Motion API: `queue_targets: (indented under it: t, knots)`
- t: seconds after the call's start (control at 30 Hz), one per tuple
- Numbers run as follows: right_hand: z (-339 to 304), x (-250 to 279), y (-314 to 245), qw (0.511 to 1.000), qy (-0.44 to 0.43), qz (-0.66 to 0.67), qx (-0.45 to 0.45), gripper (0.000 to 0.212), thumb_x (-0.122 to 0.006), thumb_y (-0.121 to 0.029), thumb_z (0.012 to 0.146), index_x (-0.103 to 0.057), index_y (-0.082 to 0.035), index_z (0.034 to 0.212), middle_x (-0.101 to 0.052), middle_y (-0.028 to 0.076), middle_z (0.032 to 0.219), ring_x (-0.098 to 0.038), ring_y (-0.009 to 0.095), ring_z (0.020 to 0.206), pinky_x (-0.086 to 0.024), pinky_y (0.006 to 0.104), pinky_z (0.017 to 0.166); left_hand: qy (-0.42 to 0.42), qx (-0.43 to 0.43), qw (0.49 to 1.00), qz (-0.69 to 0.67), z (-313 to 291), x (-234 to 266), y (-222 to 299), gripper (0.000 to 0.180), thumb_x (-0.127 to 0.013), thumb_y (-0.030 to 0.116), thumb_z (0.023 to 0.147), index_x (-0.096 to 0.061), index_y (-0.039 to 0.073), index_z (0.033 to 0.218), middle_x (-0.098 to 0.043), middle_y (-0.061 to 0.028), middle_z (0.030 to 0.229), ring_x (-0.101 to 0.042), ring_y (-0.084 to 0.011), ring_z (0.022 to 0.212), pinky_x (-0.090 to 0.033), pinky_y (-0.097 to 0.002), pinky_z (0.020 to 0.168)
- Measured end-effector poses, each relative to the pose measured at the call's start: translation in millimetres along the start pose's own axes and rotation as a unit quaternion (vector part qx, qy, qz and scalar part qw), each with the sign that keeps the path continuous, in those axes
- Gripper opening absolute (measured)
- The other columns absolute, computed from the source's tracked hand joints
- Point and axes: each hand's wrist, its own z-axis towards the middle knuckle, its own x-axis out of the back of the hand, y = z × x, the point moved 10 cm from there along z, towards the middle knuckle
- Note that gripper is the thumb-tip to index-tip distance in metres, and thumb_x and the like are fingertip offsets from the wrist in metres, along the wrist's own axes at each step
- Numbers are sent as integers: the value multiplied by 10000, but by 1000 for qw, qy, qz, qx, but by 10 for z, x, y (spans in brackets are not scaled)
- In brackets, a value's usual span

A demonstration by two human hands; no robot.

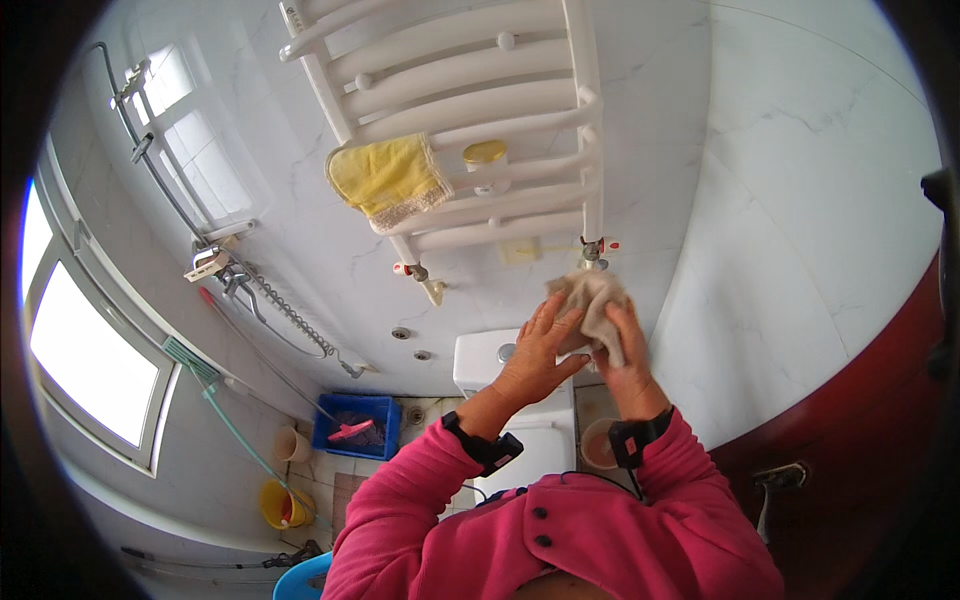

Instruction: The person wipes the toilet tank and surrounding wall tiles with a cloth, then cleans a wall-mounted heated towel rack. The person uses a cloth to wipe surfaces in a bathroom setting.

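A crumpled beige cloth [590,298] is bunched up between my two hands, above the white toilet tank. My left hand [538,352] grips its left side, fingers pointing up and the thumb reaching toward the other hand. On the right side, my right hand [627,362] is closed round the lower folds. Part of the fingers is hidden by the fabric. Just beyond the cloth is a radiator valve [594,250] on the wall. Below my hands shows the toilet tank [480,362] with its round flush button [506,352].
A white towel radiator [470,105] carries a yellow cloth mitt [388,175] and a yellow-lidded jar [487,165]. Left are a shower hose [285,312], a green-handled mop [222,415], a blue crate [385,440] and a yellow bucket [272,505]. A pinkish bucket [597,445] stands beside the toilet.
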Motion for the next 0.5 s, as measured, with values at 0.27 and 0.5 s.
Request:
queue_targets:
  t: [0.27,0.5]
  knots:
    - [607,-648,-1597,833,44,-348,427,301,-544,-74,959,-512,-32,1255,-598,105,1168,-599,235,1065,-493,368,932,109,-85,990,-11,350,683,516,519,-694,79,862,-524,74,1352,-397,-175,1512,-415,-369,1363,-383,-442,1090]
    - [1199,-1504,-1180,602,-54,-632,486,449,-621,-152,922,-458,-13,1316,-492,210,1380,-444,423,1305,-398,454,1066,145,-170,966,129,1073,1113,955,528,-604,220,939,-436,80,1419,-430,-137,1481,-357,-345,1406,-232,-574,1153]
